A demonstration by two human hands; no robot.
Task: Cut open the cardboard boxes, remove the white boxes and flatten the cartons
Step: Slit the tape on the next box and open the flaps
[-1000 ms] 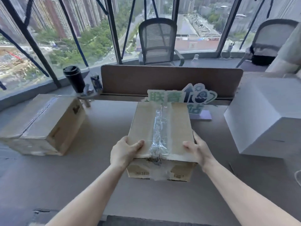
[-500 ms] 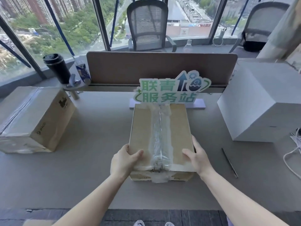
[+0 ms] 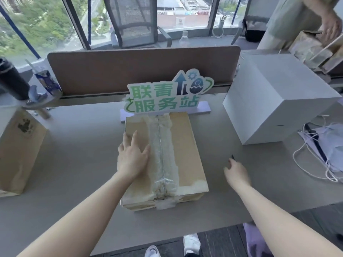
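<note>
A taped cardboard box (image 3: pixel 183 145) lies flat on the grey table (image 3: pixel 78 164) in front of me, clear tape running down its middle seam. My left hand (image 3: pixel 132 156) rests palm down on the box's left half, fingers spread. My right hand (image 3: pixel 236 172) is off the box, over the table to its right, fingers on a thin dark blade-like tool (image 3: pixel 232 157) whose tip shows just beyond them. Whether the hand grips it is unclear. A large white box (image 3: pixel 274 101) stands at the right. A second cardboard box (image 3: pixel 20 149) stands at the left edge.
A green sign (image 3: pixel 167 97) stands just behind the box, before a brown divider (image 3: pixel 141 69). White cords and papers (image 3: pixel 323 151) lie at the far right. A black cup (image 3: pixel 11 80) and a drink carton (image 3: pixel 47 82) sit back left. Another person (image 3: pixel 315 21) handles a carton at the top right.
The box has been set down on the table. My left hand has slid onto its top. My right hand has let go and moved right to the thin tool.
</note>
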